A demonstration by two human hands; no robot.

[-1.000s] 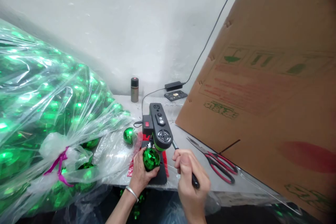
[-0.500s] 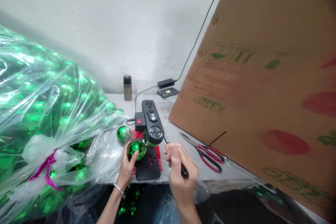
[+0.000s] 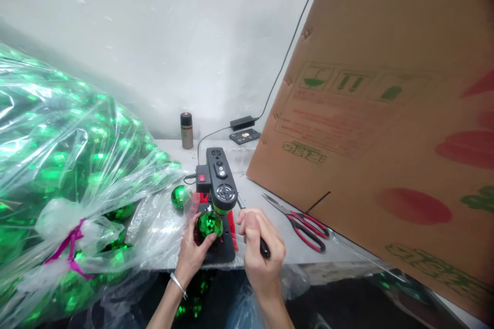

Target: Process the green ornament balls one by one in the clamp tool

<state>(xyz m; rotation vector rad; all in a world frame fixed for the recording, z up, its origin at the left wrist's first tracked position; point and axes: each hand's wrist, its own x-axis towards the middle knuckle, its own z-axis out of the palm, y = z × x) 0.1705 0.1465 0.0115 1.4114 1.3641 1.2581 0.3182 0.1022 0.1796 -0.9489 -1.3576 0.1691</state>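
Between the fingers and thumb of my left hand [image 3: 194,248] is a shiny green faceted ball ornament [image 3: 209,224]. It sits over the black base plate [image 3: 224,253] of a small bench machine, just below and in front of the machine's black head [image 3: 222,177]. My right hand [image 3: 263,245] is wrapped round the lever handle [image 3: 265,248] at the machine's right side; the black grip end pokes out of the fist. Another green ball [image 3: 180,197] lies on the table behind my left hand. The underside of the machine head is hidden.
A clear bag of green balls [image 3: 88,149], tied with purple ribbon [image 3: 70,249], fills the left. Red-handled scissors [image 3: 304,224] lie right of my right hand, before a large carton [image 3: 347,139]. A spray can [image 3: 187,131], phone [image 3: 244,136] and power adapter [image 3: 242,123] stand at the wall.
My left hand has carried the green ball a little to the right, further in over the base plate and below the machine head. My right hand keeps its grip on the lever.
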